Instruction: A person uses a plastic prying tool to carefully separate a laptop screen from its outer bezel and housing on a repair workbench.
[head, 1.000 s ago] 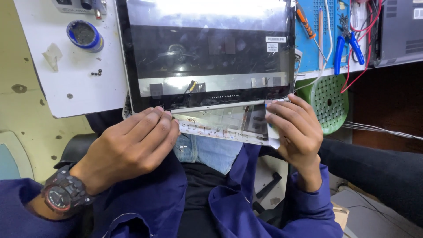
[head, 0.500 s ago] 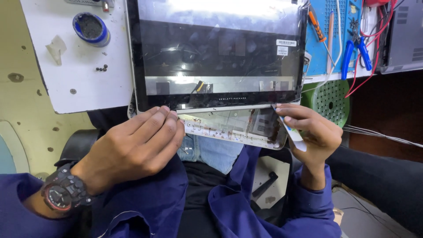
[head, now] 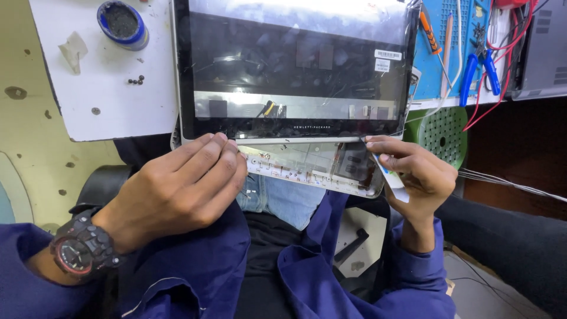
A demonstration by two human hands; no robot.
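left hand (head: 183, 186) pressed flat, fingers curled on the screen panel's (head: 295, 71) lower edge; right hand (head: 413, 174) pinched a thin pry card (head: 393, 177) at its corner.

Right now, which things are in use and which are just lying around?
In use:
black glass screen panel
white bottom bezel strip
thin white pry card
left hand
right hand

Lying about:
round blue tin
blue-handled pliers
orange-handled screwdriver
green perforated stool
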